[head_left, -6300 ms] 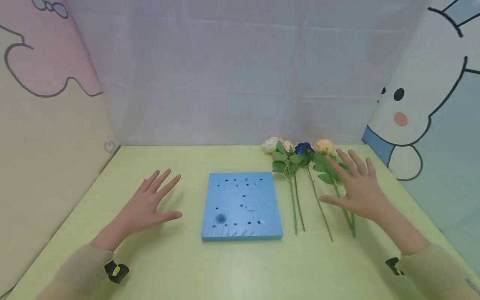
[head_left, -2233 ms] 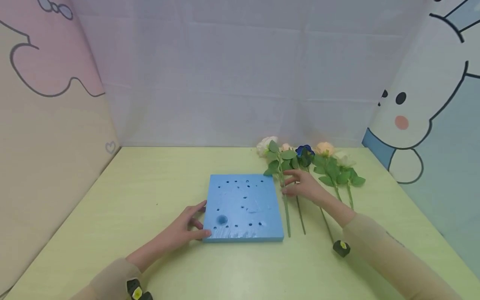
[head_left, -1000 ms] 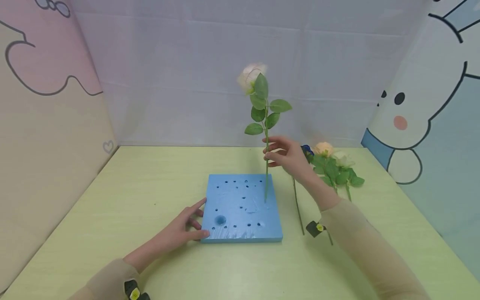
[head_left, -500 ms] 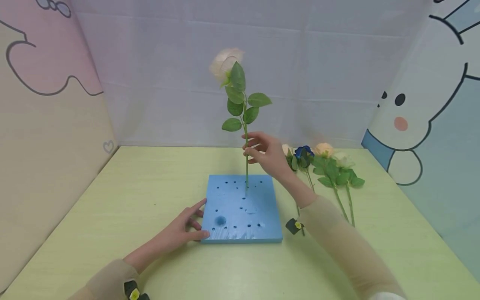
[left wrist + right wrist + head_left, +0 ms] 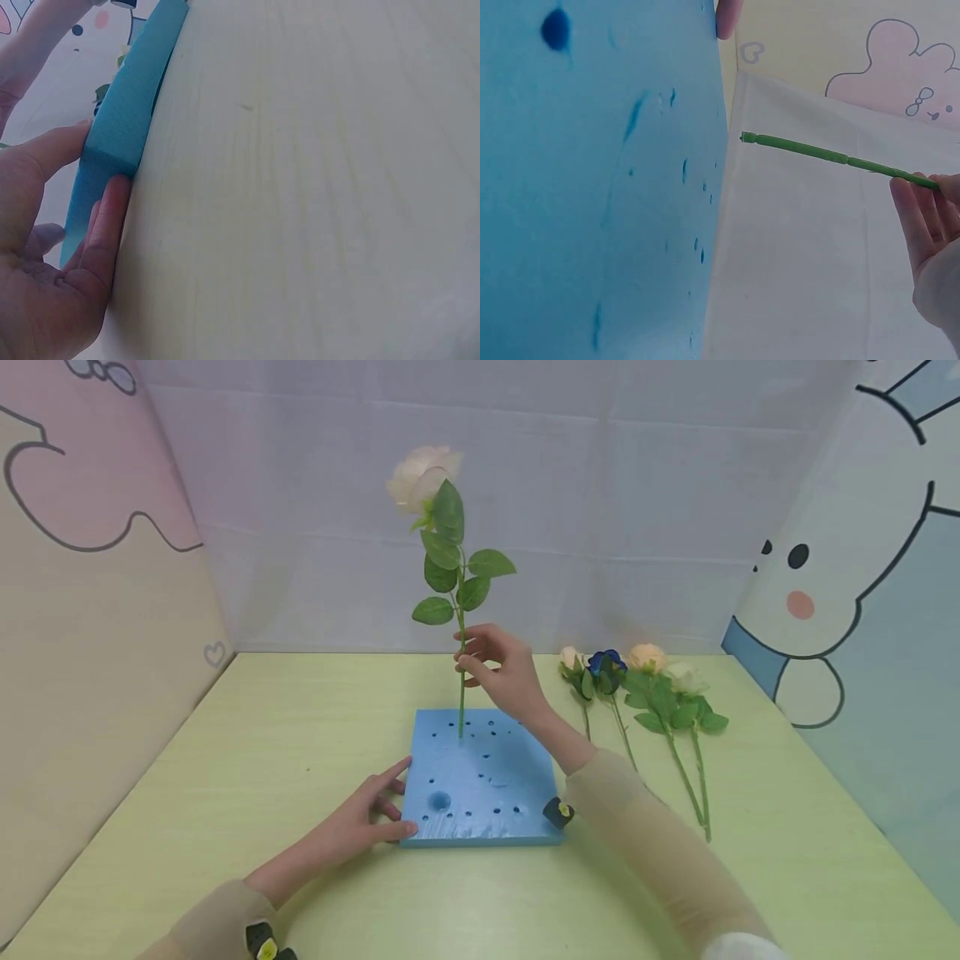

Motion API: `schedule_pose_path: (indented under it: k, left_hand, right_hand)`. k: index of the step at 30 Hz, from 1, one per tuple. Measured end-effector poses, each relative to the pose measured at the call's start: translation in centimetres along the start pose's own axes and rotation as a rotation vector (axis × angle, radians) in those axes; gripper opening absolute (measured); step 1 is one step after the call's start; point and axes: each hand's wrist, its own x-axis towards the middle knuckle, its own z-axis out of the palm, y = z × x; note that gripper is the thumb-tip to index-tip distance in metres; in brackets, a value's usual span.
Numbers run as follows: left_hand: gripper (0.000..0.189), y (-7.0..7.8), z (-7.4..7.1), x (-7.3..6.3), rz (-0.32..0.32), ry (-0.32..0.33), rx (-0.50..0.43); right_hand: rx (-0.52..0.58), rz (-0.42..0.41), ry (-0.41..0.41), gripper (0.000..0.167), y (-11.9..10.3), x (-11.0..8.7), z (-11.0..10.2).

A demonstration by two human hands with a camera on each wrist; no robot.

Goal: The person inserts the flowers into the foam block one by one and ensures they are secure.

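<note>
In the head view my right hand (image 5: 504, 675) pinches the stem of a white artificial rose (image 5: 423, 481), held upright with its bloom and leaves above the fingers. Its bare lower end overlaps the back row of holes in a blue foam board (image 5: 517, 768). From the right wrist the green stem (image 5: 802, 148) ends free, apart from the board's face. My left hand (image 5: 367, 810) holds the board at its front left corner, thumb on the top edge and fingers against the side. The left wrist view shows those fingers (image 5: 112, 217) along the blue side wall.
Several more artificial roses lie right of the board: a small pale one (image 5: 572, 658), a blue one (image 5: 606, 662), a peach one (image 5: 648, 657) and a white one (image 5: 686, 678). A white cloth (image 5: 337, 593) hangs behind the light table (image 5: 315, 702).
My right hand has picked up the white rose from the table, raised it upright and carried it leftward over the board. My left hand came to the board's left side and stays there.
</note>
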Motion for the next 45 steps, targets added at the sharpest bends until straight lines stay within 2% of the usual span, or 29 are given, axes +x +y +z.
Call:
schedule_pose_path:
  k: [9,14,21,31,36,41,45]
  left_hand:
    - [0.092,0.1,0.0,0.0,-0.011,0.003,-0.009]
    - [0.092,0.3,0.0,0.0,-0.03,0.007,-0.01]
    - [0.092,0.1,0.1,0.0,-0.022,0.007,-0.01]
    - [0.092,-0.1,0.2,0.0,-0.019,0.009,-0.01]
    - [0.092,0.1,0.2,0.0,-0.026,0.009,-0.004]
    - [0.092,0.2,0.1,-0.1,-0.03,0.007,-0.008]
    - [0.092,0.2,0.1,-0.1,-0.033,0.006,-0.02]
  right_hand:
    - [-0.018,-0.06,-0.035,0.026,1.3,0.4,1.9]
    - [-0.016,-0.075,-0.058,0.025,1.4,0.5,2.5]
    - [-0.036,-0.095,-0.06,0.023,1.5,0.7,3.0]
    - [-0.084,-0.048,-0.091,0.022,1.2,0.7,3.2]
    - [-0.169,-0.01,-0.117,0.019,0.5,0.8,3.1]
    - [-0.273,-0.002,-0.155,0.016,0.4,1.0,3.2]
    - [-0.308,-0.006,-0.187,0.016,0.5,1.0,3.3]
